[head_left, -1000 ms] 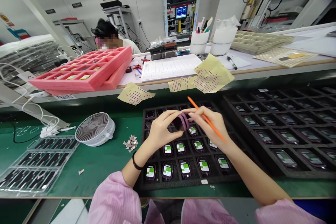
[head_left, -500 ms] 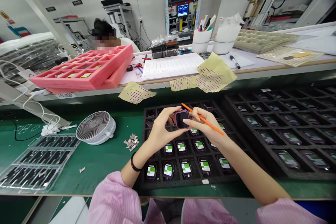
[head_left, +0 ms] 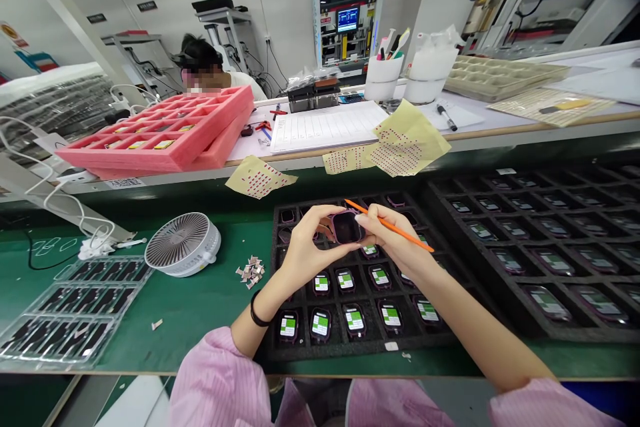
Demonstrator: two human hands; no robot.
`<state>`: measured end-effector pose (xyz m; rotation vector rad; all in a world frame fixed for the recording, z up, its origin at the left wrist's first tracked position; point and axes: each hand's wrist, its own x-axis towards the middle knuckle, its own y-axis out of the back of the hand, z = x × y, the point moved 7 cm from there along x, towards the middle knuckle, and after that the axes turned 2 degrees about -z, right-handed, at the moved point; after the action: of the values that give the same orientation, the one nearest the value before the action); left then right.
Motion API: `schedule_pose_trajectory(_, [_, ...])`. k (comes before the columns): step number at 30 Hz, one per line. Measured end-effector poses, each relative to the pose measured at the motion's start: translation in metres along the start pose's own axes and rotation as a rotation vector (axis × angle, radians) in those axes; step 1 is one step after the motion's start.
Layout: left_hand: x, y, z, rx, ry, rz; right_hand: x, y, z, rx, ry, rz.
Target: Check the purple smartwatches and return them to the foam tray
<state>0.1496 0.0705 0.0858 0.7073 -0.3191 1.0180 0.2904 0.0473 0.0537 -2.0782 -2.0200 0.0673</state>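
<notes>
Above the black foam tray, the left hand grips a pink watch with curled fingers, and the right hand pinches an orange stick while touching the watch.

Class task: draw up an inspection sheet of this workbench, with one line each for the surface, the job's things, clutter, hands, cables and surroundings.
Surface: green bench mat.
Job's things: pink-framed watch body held above a black foam tray of similar devices; orange stick.
Clutter: scrap pile and desk fan on the mat.
Hands: left hand grips the watch body; right hand holds the stick against it.
Cables: white cable at far left.
Surroundings: co-worker beyond a pink foam tray; control panel.
</notes>
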Motion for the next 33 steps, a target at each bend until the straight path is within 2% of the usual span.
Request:
schedule_pose_trajectory(4, [0.0, 0.009, -0.015, -0.167, 0.116, 0.089, 0.001, 0.004, 0.001, 0.09, 0.0, 0.036])
schedule_pose_trajectory(8, [0.002, 0.018, -0.024, -0.252, 0.151, 0.156, 0.001, 0.004, 0.0, 0.093, 0.022, 0.037])
schedule_pose_trajectory(15, [0.003, 0.021, -0.023, -0.206, 0.137, 0.129, -0.001, 0.002, -0.003, 0.053, 0.044, 0.009])
schedule_pose_trajectory(19, [-0.012, 0.035, -0.039, -0.146, 0.234, 0.065, 0.009, -0.001, 0.003, -0.098, 0.083, -0.006])
schedule_pose_trajectory(22, [-0.034, 0.044, -0.067, 0.025, 0.34, -0.099, 0.025, -0.016, 0.02, -0.435, 0.179, -0.056])
schedule_pose_trajectory(25, [-0.058, 0.054, -0.098, 0.264, 0.392, -0.208, 0.04, -0.045, 0.057, -0.69, 0.187, -0.226])
schedule_pose_trajectory(29, [-0.082, 0.062, -0.133, 0.473, 0.424, -0.261, 0.048, -0.069, 0.104, -0.742, 0.103, -0.328])
schedule_pose_trajectory(33, [-0.085, 0.063, -0.141, 0.506, 0.38, -0.299, 0.053, -0.062, 0.119, -0.739, 0.061, -0.343])
